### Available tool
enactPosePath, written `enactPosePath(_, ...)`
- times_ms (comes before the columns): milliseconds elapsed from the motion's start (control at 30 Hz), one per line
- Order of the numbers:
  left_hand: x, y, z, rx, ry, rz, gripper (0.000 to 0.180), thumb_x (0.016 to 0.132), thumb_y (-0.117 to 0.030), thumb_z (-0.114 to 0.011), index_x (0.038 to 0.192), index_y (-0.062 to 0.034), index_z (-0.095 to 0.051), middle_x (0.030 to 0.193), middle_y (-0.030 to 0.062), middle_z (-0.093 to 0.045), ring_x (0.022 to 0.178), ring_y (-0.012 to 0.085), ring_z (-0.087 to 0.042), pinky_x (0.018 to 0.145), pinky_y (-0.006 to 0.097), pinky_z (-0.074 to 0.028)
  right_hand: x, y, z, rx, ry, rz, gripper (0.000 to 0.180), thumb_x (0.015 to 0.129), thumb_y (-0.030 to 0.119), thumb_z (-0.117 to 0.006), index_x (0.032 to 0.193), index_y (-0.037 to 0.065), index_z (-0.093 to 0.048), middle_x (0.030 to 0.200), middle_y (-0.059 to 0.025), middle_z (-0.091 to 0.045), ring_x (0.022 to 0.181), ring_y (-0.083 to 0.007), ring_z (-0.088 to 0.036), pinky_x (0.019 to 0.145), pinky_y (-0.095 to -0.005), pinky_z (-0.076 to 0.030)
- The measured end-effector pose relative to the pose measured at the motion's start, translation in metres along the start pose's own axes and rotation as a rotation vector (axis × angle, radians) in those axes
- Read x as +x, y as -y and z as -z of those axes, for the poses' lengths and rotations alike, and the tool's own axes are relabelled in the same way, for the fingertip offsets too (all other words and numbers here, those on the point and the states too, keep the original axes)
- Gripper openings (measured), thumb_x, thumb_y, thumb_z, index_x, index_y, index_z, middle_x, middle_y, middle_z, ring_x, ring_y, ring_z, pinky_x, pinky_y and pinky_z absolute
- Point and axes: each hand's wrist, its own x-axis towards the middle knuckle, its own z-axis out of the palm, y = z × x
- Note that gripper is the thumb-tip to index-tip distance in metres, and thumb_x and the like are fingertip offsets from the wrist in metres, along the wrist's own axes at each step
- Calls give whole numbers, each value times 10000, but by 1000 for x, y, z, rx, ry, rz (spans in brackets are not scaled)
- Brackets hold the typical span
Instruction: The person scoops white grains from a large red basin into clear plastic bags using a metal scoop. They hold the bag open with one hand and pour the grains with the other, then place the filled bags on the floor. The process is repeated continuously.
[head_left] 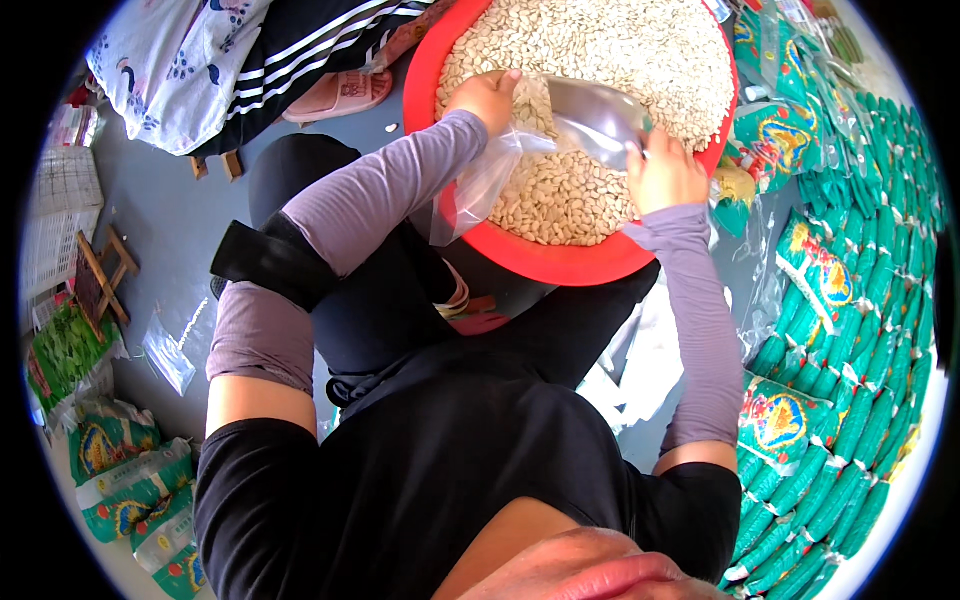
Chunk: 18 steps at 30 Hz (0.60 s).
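A large red basin (560, 265) full of pale pumpkin seeds (620, 40) is in front of my knees. Over its left side, my left hand (485, 100) pinches the top edge of a clear plastic bag (478, 185), which hangs down across the rim. My right hand (667, 172) grips the handle end of a shiny metal scoop (605, 122) above the seeds. The scoop's mouth points left, against the bag's opening. Some seeds show at that mouth; whether they lie inside the bag I cannot tell. My right fingers partly hide the handle.
Green printed packets (850, 390) are piled high along the right, and more green packets (135, 480) lie at the lower left. A small wooden stool (105, 275) stands on the grey floor at left. Another person's leg in striped trousers (300, 60) and pink sandal (345, 95) is beyond the basin's left.
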Motion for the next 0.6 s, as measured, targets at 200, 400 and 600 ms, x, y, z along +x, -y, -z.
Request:
enactPosePath(200, -21, -22, 17, -271, 34, -43, 330, 935, -307, -428, 988, -72, -654, 723, 81, -613, 568, 139, -542, 603, 293, -472, -59, -70, -82, 355, 205, -495, 439, 836, 442, -472, 858, 14, -563, 830, -234, -611, 837, -402, -580, 704, -468, -448)
enactPosePath(400, -74, -74, 132, -258, -284, -592, 386, 960, -301, -390, 946, -16, -649, 603, -7, -519, 537, 79, -451, 532, 220, -380, -120, -82, -157, 659, 293, -678, 465, 832, 461, -478, 839, 10, -592, 841, -230, -611, 835, -408, -576, 698, -449, -444)
enactPosePath(600, -127, -94, 272, -398, -536, -669, 425, 965, -317, -380, 1013, 60, -573, 456, -69, -348, 423, 49, -388, 444, 179, -323, -127, -52, -141, 447, 261, -545, 478, 875, 482, -384, 962, 50, -569, 875, -236, -613, 843, -425, -572, 712, -501, -435)
